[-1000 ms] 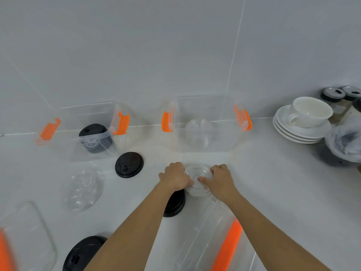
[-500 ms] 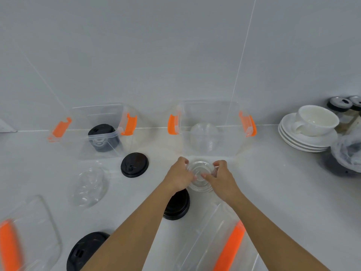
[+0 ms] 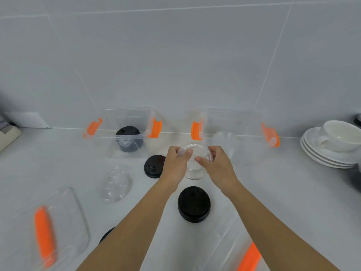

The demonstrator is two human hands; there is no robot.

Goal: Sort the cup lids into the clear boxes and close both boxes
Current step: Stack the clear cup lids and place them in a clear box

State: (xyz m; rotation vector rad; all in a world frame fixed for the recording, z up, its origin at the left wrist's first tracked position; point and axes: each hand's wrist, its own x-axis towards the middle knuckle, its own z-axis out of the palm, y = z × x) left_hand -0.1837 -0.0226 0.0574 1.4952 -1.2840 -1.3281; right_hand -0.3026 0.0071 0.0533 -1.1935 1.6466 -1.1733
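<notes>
While both hands grip it, the clear lid stack looks glassy, domed.

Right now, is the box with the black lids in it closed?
No, the left clear box has no cover on, and its orange latches hang open beside the black lids inside.

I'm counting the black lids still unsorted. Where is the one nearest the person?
Low in the head view, the black lid peeks from under the left forearm, beside the box cover.
</notes>
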